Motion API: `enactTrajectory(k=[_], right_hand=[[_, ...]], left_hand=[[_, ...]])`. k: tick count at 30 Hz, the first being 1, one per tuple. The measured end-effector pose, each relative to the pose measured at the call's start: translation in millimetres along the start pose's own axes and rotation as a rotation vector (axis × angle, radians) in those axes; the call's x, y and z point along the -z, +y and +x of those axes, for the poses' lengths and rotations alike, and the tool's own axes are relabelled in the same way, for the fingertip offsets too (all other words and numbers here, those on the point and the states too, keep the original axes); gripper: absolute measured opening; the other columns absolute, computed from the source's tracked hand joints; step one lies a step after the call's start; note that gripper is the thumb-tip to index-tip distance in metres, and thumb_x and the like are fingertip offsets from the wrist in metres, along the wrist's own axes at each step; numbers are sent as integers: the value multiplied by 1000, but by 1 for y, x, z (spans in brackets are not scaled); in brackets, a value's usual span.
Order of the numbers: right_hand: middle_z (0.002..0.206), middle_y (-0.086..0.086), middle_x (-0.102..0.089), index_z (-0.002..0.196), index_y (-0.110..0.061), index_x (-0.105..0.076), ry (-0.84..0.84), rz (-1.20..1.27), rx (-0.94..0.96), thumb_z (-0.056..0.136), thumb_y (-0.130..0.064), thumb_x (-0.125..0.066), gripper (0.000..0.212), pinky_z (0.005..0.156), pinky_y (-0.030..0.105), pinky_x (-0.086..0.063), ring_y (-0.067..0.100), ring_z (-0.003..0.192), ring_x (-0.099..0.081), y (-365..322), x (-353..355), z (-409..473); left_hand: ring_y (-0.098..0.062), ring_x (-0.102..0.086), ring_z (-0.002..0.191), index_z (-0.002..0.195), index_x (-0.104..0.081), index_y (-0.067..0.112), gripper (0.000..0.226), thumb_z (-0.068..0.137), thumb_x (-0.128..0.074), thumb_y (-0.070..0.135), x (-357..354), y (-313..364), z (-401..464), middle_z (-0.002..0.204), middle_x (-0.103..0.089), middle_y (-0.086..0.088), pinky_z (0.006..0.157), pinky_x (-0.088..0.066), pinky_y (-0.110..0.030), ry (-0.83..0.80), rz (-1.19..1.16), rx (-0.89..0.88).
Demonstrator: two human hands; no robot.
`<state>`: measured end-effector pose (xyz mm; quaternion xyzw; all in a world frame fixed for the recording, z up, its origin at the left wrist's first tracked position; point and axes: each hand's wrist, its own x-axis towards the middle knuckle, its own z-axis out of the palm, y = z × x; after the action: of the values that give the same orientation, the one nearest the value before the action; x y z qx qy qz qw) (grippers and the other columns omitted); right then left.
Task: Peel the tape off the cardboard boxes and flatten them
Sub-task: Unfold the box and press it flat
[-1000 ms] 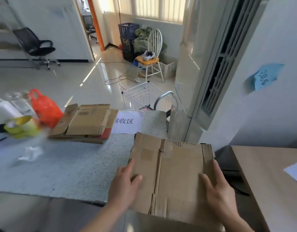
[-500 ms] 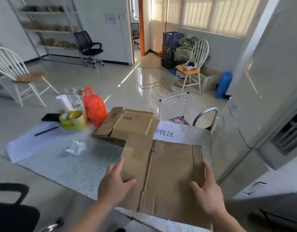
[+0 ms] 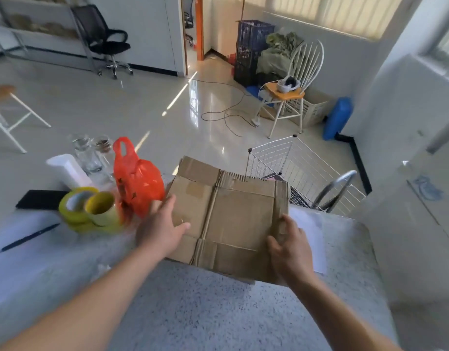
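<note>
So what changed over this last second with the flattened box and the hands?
The flattened box was carried left across the table, now beside the orange bag, covering the earlier stack. The left hand stays flat on it; the right hand still grips its right edge.

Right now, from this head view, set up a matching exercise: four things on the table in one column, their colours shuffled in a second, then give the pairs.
Things:
1. plastic bag
2. tape rolls
3. flattened box
4. pen

Colours:
A. brown
B. dark blue
C. orange-red
D. yellow

Pairs: 1-C, 2-D, 3-A, 4-B
</note>
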<state>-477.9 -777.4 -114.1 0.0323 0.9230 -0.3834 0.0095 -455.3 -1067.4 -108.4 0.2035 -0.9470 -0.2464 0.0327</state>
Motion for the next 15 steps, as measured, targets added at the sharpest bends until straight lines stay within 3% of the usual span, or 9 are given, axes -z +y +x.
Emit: enactTrajectory(k=[3,5,8,11,15], right_hand=[[137,14,-44,142,-33,-39,-101,-154,-54,88,-28,-65,60,95,31,-39,29,125,-47,-2,-29,16],[161,17,-16,151,-32,-27,-143,-275,-17,91,-41,-61,69,115,39,-29,31,147,-20,2,-46,15],[166,6,11,155,-35,-12,-220,-474,105,97,-58,-39,69,120,48,-17,28,153,7,10,-70,10],[167,2,12,155,-37,-5,-312,-576,153,98,-60,-31,66,118,52,-17,28,153,11,17,-88,13],[167,-2,10,155,-38,0,-351,-627,142,98,-63,-27,68,119,51,-20,26,152,14,25,-102,17]], left_hand=[[-33,-36,137,154,-27,33,86,83,-72,50,-14,-10,29,160,-16,-1,109,-36,-41,-99,133,31],[-35,-4,150,156,-16,38,91,84,-67,56,-29,-15,36,165,10,5,118,-20,-48,-178,170,32],[-29,29,147,156,-6,45,90,85,-57,68,-59,-18,31,160,33,10,118,-7,-59,-267,237,-174],[-28,35,145,154,1,49,82,89,-44,70,-86,-23,29,153,43,12,116,0,-66,-365,352,-323],[-34,33,145,153,12,46,78,94,-34,68,-108,-30,39,157,38,9,112,3,-73,-487,439,-325]])
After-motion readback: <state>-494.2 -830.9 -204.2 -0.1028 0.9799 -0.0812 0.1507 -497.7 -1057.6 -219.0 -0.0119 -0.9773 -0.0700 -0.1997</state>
